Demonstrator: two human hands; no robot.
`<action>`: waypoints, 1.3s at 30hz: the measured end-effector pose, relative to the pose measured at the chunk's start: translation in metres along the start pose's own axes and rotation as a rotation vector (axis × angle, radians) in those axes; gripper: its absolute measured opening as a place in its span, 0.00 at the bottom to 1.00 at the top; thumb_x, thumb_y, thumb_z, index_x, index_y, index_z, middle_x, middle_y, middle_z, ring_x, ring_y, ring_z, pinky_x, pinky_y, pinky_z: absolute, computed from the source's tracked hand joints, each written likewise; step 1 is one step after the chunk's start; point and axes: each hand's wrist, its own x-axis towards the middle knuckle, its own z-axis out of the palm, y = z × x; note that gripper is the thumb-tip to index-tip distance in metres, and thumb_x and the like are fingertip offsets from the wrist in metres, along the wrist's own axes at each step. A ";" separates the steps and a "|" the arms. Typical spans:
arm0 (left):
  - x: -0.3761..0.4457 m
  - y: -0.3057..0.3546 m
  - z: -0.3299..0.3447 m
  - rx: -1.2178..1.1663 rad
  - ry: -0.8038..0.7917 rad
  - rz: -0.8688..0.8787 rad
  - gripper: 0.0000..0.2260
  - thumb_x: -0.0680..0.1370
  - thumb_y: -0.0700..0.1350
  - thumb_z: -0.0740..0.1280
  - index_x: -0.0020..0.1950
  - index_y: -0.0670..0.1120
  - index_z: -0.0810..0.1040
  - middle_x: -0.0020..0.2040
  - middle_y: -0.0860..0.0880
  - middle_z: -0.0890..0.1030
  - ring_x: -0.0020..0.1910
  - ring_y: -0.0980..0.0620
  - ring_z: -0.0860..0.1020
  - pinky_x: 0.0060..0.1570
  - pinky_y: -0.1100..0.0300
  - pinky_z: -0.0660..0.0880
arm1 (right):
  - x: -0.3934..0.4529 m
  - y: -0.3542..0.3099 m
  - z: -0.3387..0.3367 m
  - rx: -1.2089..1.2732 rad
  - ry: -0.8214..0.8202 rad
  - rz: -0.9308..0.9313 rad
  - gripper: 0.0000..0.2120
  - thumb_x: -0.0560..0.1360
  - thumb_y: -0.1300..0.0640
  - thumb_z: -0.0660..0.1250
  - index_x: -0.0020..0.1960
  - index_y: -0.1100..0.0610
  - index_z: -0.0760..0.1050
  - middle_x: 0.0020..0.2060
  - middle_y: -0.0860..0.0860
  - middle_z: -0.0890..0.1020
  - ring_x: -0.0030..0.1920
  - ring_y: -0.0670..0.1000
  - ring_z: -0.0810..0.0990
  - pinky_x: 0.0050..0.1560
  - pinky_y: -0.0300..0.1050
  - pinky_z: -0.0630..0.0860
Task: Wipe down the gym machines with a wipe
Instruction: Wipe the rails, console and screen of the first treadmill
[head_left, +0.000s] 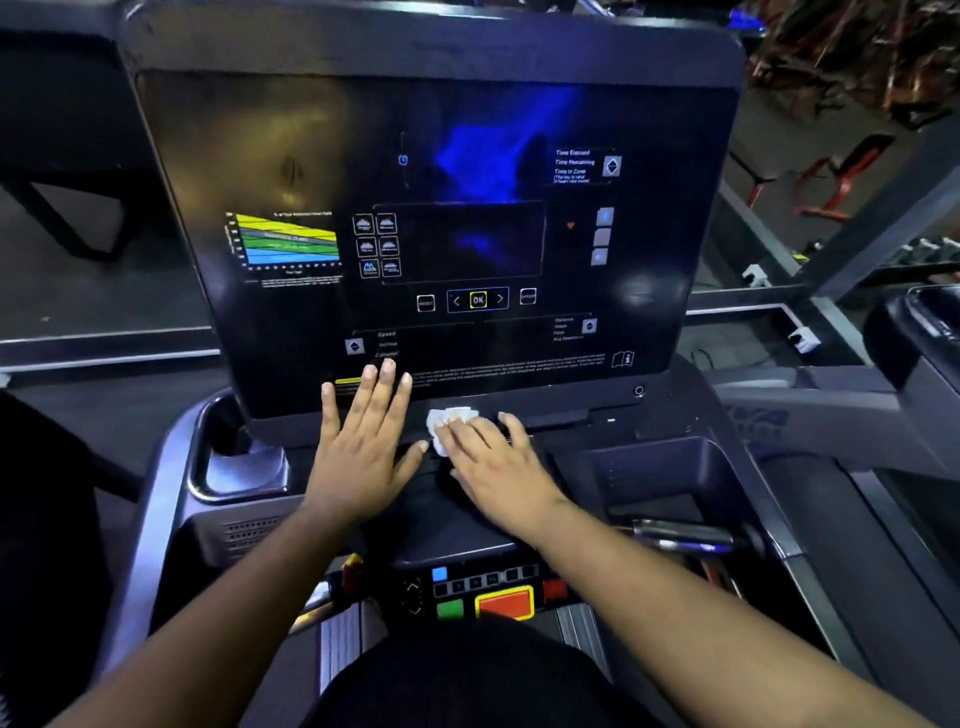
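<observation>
The right hand (493, 467) lies flat on a crumpled white wipe (449, 423), fingers nearly straight and spread a little, pressing it down rather than pinching it; that is the grip, such as it is, an open palm with the wad under the fingertips. The wipe sits on the dark ledge (550, 418) at the foot of the treadmill console (441, 208), poking out ahead of the fingers and toward the thumb side. Just beside the grip, on its thumb side, the left hand (363, 441) is also flat and spread, bracing on the same ledge, with its fingertips reaching up onto the lower edge of the screen.

From where I stand the step looks like wiping that ledge. To do it well, I'd say keep the palm low so the wad does not roll out from under the fingers, and sweep along the ledge away from the left hand, toward the cup tray (670, 467) on the far side of the grip. Opening the wipe out flatter would likely cover more surface. Below the wrists lies the button panel (488, 592) with its orange and green keys; a trailing forearm could press one, so it seems wise to keep the arms lifted.
</observation>
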 end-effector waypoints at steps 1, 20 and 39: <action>-0.002 -0.004 -0.001 -0.002 -0.004 0.000 0.36 0.80 0.60 0.58 0.83 0.43 0.55 0.84 0.44 0.49 0.83 0.46 0.49 0.78 0.34 0.42 | 0.002 -0.001 0.001 -0.006 0.007 -0.009 0.27 0.81 0.47 0.59 0.77 0.56 0.62 0.68 0.50 0.72 0.66 0.52 0.72 0.69 0.57 0.67; 0.001 0.021 -0.009 -0.129 -0.113 0.136 0.37 0.81 0.64 0.54 0.83 0.43 0.54 0.84 0.43 0.49 0.83 0.45 0.49 0.77 0.33 0.45 | -0.077 0.096 -0.036 0.507 0.191 0.877 0.22 0.73 0.73 0.64 0.64 0.59 0.81 0.49 0.56 0.83 0.49 0.57 0.81 0.54 0.48 0.76; -0.153 0.001 -0.011 -0.412 -0.482 -0.145 0.41 0.78 0.67 0.55 0.84 0.45 0.49 0.84 0.48 0.46 0.83 0.49 0.47 0.78 0.41 0.37 | 0.014 -0.093 -0.041 0.566 -0.852 0.064 0.56 0.67 0.18 0.48 0.82 0.50 0.36 0.82 0.52 0.40 0.81 0.51 0.41 0.81 0.53 0.44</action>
